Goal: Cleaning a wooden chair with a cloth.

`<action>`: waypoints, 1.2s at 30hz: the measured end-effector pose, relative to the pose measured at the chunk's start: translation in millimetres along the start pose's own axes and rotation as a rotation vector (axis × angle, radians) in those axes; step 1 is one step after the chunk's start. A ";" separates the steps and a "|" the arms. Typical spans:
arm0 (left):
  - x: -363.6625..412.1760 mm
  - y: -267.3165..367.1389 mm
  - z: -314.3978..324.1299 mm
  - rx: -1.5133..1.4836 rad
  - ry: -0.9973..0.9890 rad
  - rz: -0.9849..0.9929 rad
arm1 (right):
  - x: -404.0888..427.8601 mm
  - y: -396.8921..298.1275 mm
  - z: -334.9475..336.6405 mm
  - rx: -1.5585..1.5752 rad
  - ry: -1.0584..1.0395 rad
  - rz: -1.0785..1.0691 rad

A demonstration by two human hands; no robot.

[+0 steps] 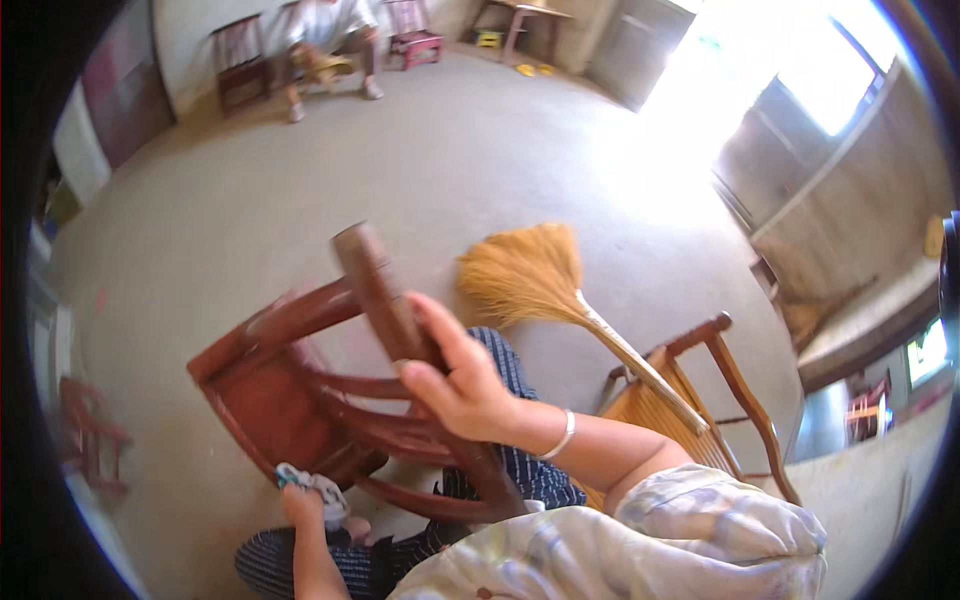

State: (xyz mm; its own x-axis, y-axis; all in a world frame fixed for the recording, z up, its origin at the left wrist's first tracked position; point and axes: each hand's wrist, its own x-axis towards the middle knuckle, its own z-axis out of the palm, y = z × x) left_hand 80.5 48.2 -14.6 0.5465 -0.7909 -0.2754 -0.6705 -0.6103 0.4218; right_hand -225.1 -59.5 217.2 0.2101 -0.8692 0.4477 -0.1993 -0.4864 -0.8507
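A reddish-brown wooden chair point(277, 405) lies tilted across the person's lap, its seat facing up and its slatted back towards the body. My right hand point(457, 375), with a bangle at the wrist, grips a dark wooden post of the chair point(379, 292) between thumb and fingers. My left hand point(302, 504) holds a crumpled white and teal cloth point(315, 484) against the near left edge of the seat. A straw broom point(532, 270) stretches from the floor, its handle resting over a bamboo or wooden slatted chair point(675, 397) at the right.
Against the far wall a person point(330, 37) sits beside a dark wooden chair point(244, 67) and a small red chair point(415, 37). A table point(525, 10) stands near yellow slippers point(534, 70). Another red chair point(94, 435) is at the left; a bright doorway is at the upper right.
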 end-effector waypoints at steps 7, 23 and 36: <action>0.1 46.2 47.0 -0.034 -0.071 0.338 | 3.8 -11.3 -0.3 0.041 0.004 -0.072; 38.8 -40.9 4.9 0.399 -0.005 0.555 | 12.3 -6.4 0.8 0.033 0.032 -0.108; 20.4 -10.6 9.2 0.196 -0.015 0.323 | 16.5 -13.7 4.0 0.033 -0.011 0.030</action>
State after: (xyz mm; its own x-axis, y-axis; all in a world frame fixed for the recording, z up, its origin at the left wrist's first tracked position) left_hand 94.1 38.1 -32.7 0.2848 -0.9436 -0.1689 -0.8912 -0.3255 0.3159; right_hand -215.1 -66.8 235.1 0.2150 -0.8822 0.4190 -0.1738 -0.4567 -0.8725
